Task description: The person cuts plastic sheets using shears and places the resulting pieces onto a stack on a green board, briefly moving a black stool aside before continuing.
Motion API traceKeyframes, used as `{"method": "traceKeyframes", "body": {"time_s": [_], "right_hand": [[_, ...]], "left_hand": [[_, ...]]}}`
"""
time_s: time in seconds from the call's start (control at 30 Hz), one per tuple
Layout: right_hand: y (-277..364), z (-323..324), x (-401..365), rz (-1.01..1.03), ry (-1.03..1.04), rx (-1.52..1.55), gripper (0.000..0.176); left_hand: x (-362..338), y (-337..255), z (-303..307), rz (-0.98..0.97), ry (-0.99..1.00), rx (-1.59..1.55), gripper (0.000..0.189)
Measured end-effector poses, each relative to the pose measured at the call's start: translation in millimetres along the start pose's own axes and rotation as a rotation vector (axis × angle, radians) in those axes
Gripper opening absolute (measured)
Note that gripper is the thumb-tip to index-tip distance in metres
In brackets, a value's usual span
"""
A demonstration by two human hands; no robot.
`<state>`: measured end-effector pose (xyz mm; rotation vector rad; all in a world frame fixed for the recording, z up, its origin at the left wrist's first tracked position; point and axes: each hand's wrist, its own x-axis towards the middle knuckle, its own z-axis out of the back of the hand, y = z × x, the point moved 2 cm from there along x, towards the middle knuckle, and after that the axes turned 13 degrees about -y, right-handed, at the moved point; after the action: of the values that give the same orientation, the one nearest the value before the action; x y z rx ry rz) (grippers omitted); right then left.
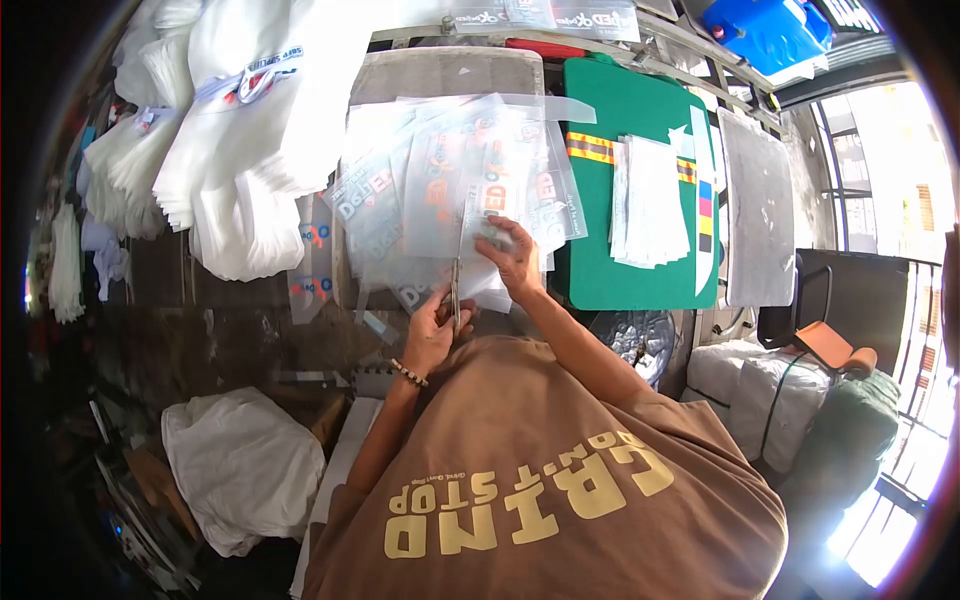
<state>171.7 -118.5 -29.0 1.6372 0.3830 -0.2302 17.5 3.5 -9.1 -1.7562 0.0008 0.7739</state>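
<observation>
My left hand, with a beaded bracelet at its wrist, is closed around the handles of scissors. The blades point away from me along a printed clear plastic sheet. Close by on the right, my right hand has its fingers bent onto that sheet, gripping its near part. Beneath both hands lies a spread pile of printed plastic sheets with red and blue lettering. The pile rests on a grey board. Fingertips of the left hand are partly hidden by the scissors.
To the right, a green board carries a stack of white strips. Bundles of white plastic bags hang at left. A grey panel stands further right. White wrapped bales and a white sack sit lower down.
</observation>
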Motion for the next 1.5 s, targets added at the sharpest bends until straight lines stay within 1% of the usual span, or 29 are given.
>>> {"method": "traceKeyframes", "body": {"time_s": [0.1,0.17,0.27,0.4,0.47,0.6,0.67,0.8,0.87,0.9,0.97,1.0,1.03,1.07,1.1,1.17,1.2,1.23,1.27,1.3,1.33,1.37,1.43,1.5], "right_hand": [[-8.0,-9.6,-0.6,-0.017,0.015,0.058,0.041],[-14.2,1.5,-0.9,0.026,0.013,0.0,0.041],[-7.3,8.0,-1.3,0.058,-0.008,-0.073,0.041],[-3.8,13.8,-1.2,0.035,-0.023,-0.018,0.041],[-8.1,17.0,-1.7,0.105,-0.005,-0.1,0.041],[-5.8,20.6,-5.5,0.143,-0.018,-0.175,0.042],[-10.6,24.4,-3.0,0.21,0.001,-0.242,0.043],[-10.5,32.9,-2.8,0.235,-0.02,-0.275,0.043],[-4.2,36.6,-7.7,0.253,0.005,-0.307,0.041],[-2.8,39.0,-10.0,0.251,-0.003,-0.306,0.041],[-1.1,42.1,-13.9,0.193,0.039,-0.31,0.041],[-0.6,43.6,-15.2,0.193,0.03,-0.309,0.041],[1.0,44.7,-15.9,0.254,0.007,-0.328,0.04],[2.7,46.4,-17.2,0.314,-0.018,-0.348,0.039],[8.3,48.1,-19.3,0.315,-0.035,-0.35,0.039],[14.9,52.2,-22.1,0.014,-0.002,-0.292,0.039],[4.0,56.5,-14.9,0.217,-0.023,-0.342,0.041],[2.9,58.0,-11.5,0.201,-0.039,-0.33,0.043],[3.8,66.7,-9.5,0.199,-0.039,-0.365,0.044],[14.7,72.7,-9.7,0.196,-0.035,-0.398,0.045],[20.4,80.2,-9.3,0.265,-0.047,-0.427,0.048],[20.7,90.8,-8.4,0.261,-0.069,-0.43,0.048],[23.2,107.6,-3.8,0.368,-0.005,-0.511,0.051],[24.8,117.3,-0.4,0.359,-0.001,-0.492,0.052]], "left_hand": [[3.6,-9.1,6.8,0.015,-0.016,0.014,0.054],[8.1,-7.1,-4.0,-0.014,-0.018,0.004,0.054],[13.3,-6.6,-11.7,-0.023,-0.023,-0.001,0.053],[17.7,-8.8,-17.2,-0.01,-0.026,-0.038,0.053],[24.9,-11.9,-19.4,-0.017,-0.016,-0.03,0.05],[42.9,-19.8,-23.7,-0.018,0.03,0.075,0.051],[47.9,-29.3,-31.4,-0.034,0.021,-0.042,0.041],[65.3,-28.8,-34.2,-0.009,0.049,-0.016,0.042],[73.2,-31.7,-37.7,-0.025,0.089,-0.015,0.061],[73.0,-38.1,-42.5,-0.022,0.096,-0.011,0.061],[73.6,-51.4,-50.6,-0.008,0.015,-0.09,0.067],[78.7,-53.8,-51.9,-0.009,0.037,-0.087,0.075],[82.0,-55.2,-54.1,-0.008,0.049,-0.086,0.075],[84.5,-55.8,-56.8,0.005,0.047,-0.095,0.067],[87.6,-55.0,-59.1,0.017,0.048,-0.104,0.059],[93.1,-51.9,-63.1,0.015,0.089,-0.123,0.056],[94.3,-51.8,-66.6,0.025,0.057,-0.124,0.055],[97.7,-49.6,-69.3,0.036,0.029,-0.123,0.054],[102.0,-48.3,-72.2,0.049,0.056,-0.088,0.053],[100.3,-47.7,-76.2,0.054,0.031,-0.074,0.043],[100.6,-43.3,-77.2,0.075,0.041,-0.076,0.043],[99.4,-37.9,-77.2,0.1,0.047,-0.076,0.042],[97.9,-29.9,-81.1,0.096,0.065,-0.057,0.042],[97.0,-27.3,-85.7,0.083,0.072,-0.041,0.041]]}}
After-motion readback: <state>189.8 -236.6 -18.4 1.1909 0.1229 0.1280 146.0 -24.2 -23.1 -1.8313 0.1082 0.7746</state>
